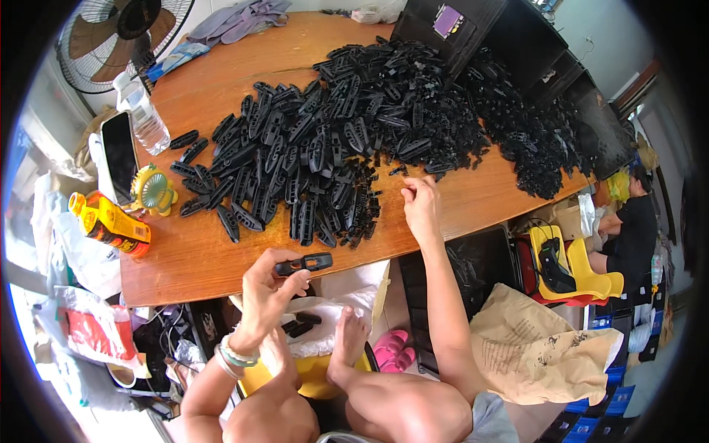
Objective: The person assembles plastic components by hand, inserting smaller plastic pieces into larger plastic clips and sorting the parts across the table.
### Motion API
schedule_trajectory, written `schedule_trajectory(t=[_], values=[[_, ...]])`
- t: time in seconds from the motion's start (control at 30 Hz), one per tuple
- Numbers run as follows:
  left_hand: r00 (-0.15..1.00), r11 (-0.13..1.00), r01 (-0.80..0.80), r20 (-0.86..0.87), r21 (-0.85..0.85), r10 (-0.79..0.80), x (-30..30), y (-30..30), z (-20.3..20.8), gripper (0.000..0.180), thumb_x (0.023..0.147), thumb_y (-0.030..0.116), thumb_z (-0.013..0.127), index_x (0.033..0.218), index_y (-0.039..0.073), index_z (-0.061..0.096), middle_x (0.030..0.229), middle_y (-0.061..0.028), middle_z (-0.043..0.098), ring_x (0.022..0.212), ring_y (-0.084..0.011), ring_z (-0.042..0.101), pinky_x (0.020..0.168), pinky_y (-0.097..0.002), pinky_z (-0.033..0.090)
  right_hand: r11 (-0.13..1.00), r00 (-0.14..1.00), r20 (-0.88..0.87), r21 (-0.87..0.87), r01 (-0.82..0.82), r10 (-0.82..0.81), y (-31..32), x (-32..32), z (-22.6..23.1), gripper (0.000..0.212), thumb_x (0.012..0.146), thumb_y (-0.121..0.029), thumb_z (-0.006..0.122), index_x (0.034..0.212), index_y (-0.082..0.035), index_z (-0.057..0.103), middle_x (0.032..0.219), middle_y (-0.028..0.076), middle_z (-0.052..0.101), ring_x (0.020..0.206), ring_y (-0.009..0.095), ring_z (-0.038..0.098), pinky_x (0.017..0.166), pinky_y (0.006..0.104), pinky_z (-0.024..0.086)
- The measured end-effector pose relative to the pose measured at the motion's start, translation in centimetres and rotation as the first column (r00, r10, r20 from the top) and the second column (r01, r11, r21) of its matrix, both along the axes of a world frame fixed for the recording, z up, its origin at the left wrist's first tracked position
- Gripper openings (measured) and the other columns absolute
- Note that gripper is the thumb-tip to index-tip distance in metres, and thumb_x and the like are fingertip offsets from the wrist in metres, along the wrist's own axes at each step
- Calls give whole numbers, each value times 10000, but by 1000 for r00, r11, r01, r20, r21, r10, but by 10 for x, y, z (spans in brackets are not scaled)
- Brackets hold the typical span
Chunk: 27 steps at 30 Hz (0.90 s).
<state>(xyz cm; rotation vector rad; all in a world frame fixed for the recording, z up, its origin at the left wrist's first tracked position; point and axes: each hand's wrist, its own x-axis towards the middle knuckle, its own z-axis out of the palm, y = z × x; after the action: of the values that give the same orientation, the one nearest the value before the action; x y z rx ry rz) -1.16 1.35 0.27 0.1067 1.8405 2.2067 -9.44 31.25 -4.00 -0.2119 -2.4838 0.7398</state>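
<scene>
My left hand [267, 294] grips an oblong black plastic part [306, 263] between thumb and fingers, just off the table's near edge. Over the table, my right hand [422, 207] has its fingertips drawn together; whether a small piece sits between them I cannot make out. A tiny black piece [399, 170] lies on the wood just beyond those fingertips. Past both hands spreads a heap of similar long black parts [277, 151]. Much smaller black pieces [539, 159] are piled to the right.
Large black bins [502, 44] lie tipped at the back right of the wooden table [199, 258]. On the left stand a water bottle [144, 118], a phone [118, 151], a small yellow fan [153, 190] and an orange-yellow bottle [111, 224]. Another person [631, 229] sits far right.
</scene>
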Motion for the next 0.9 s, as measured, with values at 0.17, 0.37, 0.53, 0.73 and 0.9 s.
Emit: schedule_trajectory(t=[0.17,0.37,0.53,0.73,0.9], values=[[991,993,114,72,-22,-112,-10,-2,12,254,832,-51,610,1071,-62,526,826,-98,629,725,-137,635,667,-250,545,925,994,-21,-364,-112,112,0,19,15,145,820,-14,610,955,15,654,809,88,609,649,179,586,587,298,459],[1000,989,-8,27,146,4,-7,23,6,243,835,-68,590,1068,-74,520,836,-114,627,732,-165,646,691,-281,564,446,927,-237,-823,-351,292,-66,72,58,163,854,64,561,1005,75,621,905,98,604,732,162,620,673,248,518],[999,992,42,-18,122,-40,6,18,3,254,831,-71,596,1074,-74,526,847,-122,637,734,-161,646,695,-266,553,402,903,-220,-838,-368,368,-88,106,66,141,847,81,567,975,81,627,960,122,605,829,222,652,737,277,528],[987,986,113,104,125,-126,18,1,13,258,831,-42,624,1079,-45,553,853,-91,647,755,-123,641,703,-236,532,518,838,-176,-715,-470,517,-125,118,68,144,772,63,649,911,32,673,893,91,606,872,161,527,772,271,418],[986,978,97,117,183,-119,25,1,16,263,834,-28,634,1081,-42,542,878,-102,650,792,-136,651,720,-241,539,684,881,-92,-595,-422,464,-128,127,72,144,779,55,654,919,31,671,882,93,615,836,154,551,737,265,447]])
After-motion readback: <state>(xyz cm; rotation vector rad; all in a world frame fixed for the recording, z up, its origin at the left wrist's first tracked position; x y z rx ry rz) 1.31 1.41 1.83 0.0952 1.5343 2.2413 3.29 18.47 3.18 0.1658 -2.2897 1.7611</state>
